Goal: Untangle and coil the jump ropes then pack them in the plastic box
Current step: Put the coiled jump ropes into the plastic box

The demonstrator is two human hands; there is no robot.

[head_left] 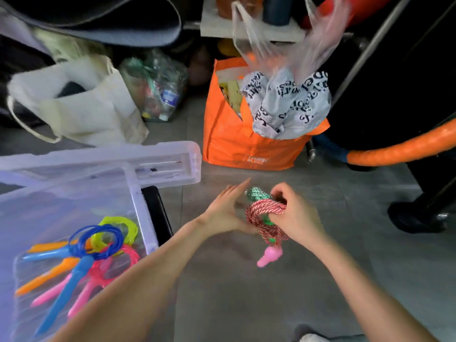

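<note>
box (142, 213): coloured ropes (98, 243) inside | right hand (299, 219): grips red rope (265, 210) | left hand (223, 214): open, fingers straight | bag (234, 144): printed plastic (291, 104) inside

Right hand (297, 218) grips red-white rope coil (265, 213) – left hand (225, 213) flat beside it; plastic box (145, 218) holds coiled ropes (98, 243).

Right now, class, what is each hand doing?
Left hand: open, fingers straight.
Right hand: grips the red-and-white coiled jump rope.

Head-worn view, facing steeply down, floor (246, 304) near
</note>
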